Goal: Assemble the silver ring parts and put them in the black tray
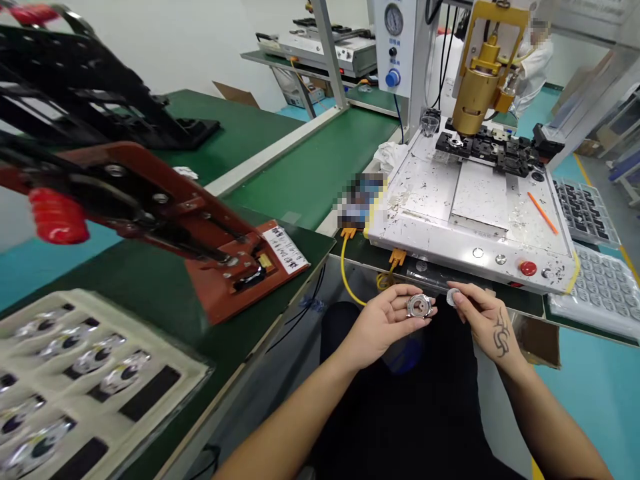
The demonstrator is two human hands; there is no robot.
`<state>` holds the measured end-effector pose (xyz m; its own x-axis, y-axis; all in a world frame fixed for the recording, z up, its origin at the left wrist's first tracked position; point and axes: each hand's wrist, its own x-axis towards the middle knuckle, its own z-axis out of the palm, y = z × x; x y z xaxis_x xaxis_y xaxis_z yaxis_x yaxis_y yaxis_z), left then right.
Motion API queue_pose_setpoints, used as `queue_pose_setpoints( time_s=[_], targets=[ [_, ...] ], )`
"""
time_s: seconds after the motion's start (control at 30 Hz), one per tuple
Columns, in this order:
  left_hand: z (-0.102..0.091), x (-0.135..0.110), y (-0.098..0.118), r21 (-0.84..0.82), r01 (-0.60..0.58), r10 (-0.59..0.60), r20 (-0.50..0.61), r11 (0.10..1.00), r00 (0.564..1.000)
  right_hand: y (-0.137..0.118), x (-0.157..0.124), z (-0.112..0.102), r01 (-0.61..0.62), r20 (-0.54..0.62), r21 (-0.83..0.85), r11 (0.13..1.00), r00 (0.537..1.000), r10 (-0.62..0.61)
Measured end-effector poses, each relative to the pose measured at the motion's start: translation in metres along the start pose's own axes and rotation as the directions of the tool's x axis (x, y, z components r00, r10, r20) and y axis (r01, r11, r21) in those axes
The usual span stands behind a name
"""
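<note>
Over my lap, my left hand (pixel 387 321) holds a silvery watch case (pixel 419 306) between thumb and fingers, its round opening facing up. Just to the right, my right hand (pixel 477 312) pinches a small pale disc (pixel 453 297) between thumb and fingertips; whether it is clear or metal I cannot tell. A narrow gap separates the disc from the case. Both hands are in front of the white press machine (pixel 450 243). At the lower left, a beige tray (pixel 170 333) bears several shiny watch cases in its slots.
A brown hand press (pixel 215 283) with a red knob (pixel 59 217) stands on the green bench at left. The white machine carries a gold press head (pixel 475 97), black fixtures, an orange stick (pixel 543 213) and a red button (pixel 528 268). Plastic trays (pixel 600 283) lie at right; a person (pixel 535 70) is behind.
</note>
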<state>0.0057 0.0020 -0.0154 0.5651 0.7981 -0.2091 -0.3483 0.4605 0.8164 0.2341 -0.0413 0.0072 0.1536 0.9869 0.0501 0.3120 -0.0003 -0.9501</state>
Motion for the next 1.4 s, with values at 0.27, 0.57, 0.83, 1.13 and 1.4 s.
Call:
queue_pose_setpoints(
  time_s=[0.27, 0.57, 0.83, 1.13, 1.4],
  targets=[
    [-0.001, -0.016, 0.005, 0.011, 0.023, -0.023, -0.062, 1.0, 0.998, 0.0, 0.006, 0.005, -0.208, 0.0, 0.228, 0.951, 0.977, 0.213],
    [0.001, -0.027, 0.008, -0.109, -0.011, 0.01, -0.004, 0.994, 1.0, -0.006, -0.003, 0.003, -0.048, 0.035, 0.02, 0.999, 0.998, 0.047],
    [-0.001, -0.03, 0.009, -0.109, -0.015, 0.014, -0.004, 0.994, 1.0, 0.005, -0.001, 0.008, -0.207, 0.147, 0.275, 0.939, 0.974, 0.172],
    [0.002, -0.034, 0.013, -0.098, -0.021, 0.021, 0.001, 0.995, 1.0, -0.003, -0.005, 0.001, -0.344, 0.345, 0.335, 0.877, 0.911, 0.226],
    [0.006, -0.034, 0.012, -0.094, -0.025, 0.025, -0.007, 0.995, 1.0, -0.017, -0.004, 0.006, -0.09, 0.314, 0.099, 0.991, 0.948, 0.054]
  ],
)
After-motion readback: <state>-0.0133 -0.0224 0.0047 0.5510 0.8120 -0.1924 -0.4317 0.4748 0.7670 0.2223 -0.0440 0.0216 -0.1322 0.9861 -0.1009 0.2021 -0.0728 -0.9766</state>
